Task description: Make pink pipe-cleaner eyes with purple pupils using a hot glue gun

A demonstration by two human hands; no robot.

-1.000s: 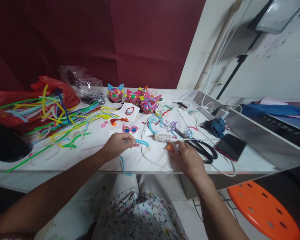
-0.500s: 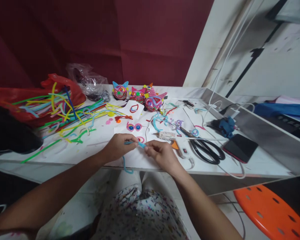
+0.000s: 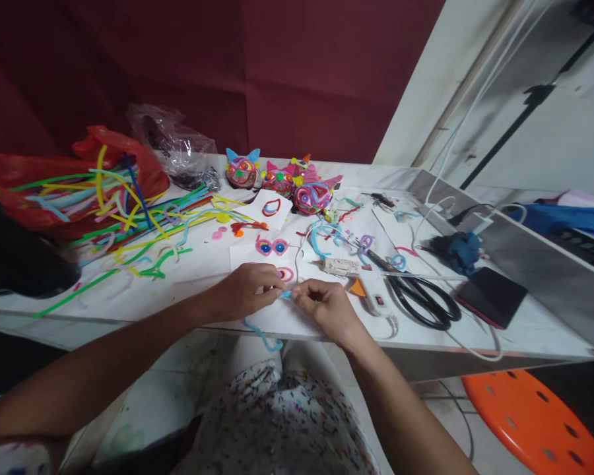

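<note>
A light-blue pipe cleaner (image 3: 263,335) is pinched between my two hands above the front of the white table, its loose tail curling down past the table edge. My left hand (image 3: 250,289) is closed on it, the fingertips close to those of my right hand (image 3: 321,305), which pinches the same pipe cleaner from the other side. Only a short blue piece shows between the fingers. Just behind the hands lie a pink ring with a red centre (image 3: 286,274) and a pair of pink-rimmed blue eyes (image 3: 271,247) on white paper.
Right of my hands are a hot glue gun (image 3: 369,290), large black-handled scissors (image 3: 426,300) and a dark flat box (image 3: 491,297). Colourful pipe cleaners (image 3: 129,211) spill from a red bag (image 3: 121,158) at left. Several decorated cat-like heads (image 3: 313,196) stand behind. An orange stool (image 3: 529,422) is below right.
My hands have drawn closer together, so less blue pipe cleaner shows between them. Its hanging tail has swung rightward. The view has shifted slightly.
</note>
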